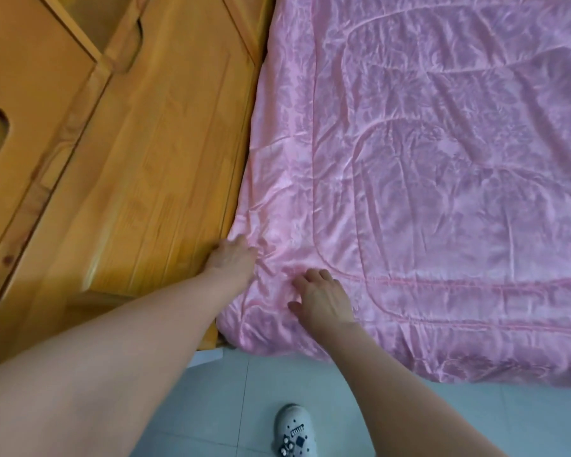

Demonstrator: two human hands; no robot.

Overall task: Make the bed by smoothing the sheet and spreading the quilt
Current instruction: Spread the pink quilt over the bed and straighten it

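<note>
The right hand (322, 298) is lying flat with fingers spread, pressing on the pink quilt (442, 176) near its corner. The left hand (233, 258) is touching the quilt edge just beside the wooden board (145, 166); its fingertips are hiding in the fabric, so I cannot tell if it is gripping. The quilt is spreading away ahead of both hands and to the right. Both arms are reaching forward, nearly straight

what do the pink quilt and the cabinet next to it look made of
Pink quilt: probably satin-like fabric, glossy; it shows sheen, fine creases and stitched padding lines. Cabinet: apparently wood with amber varnish; grain lines show under a soft shine.
</note>
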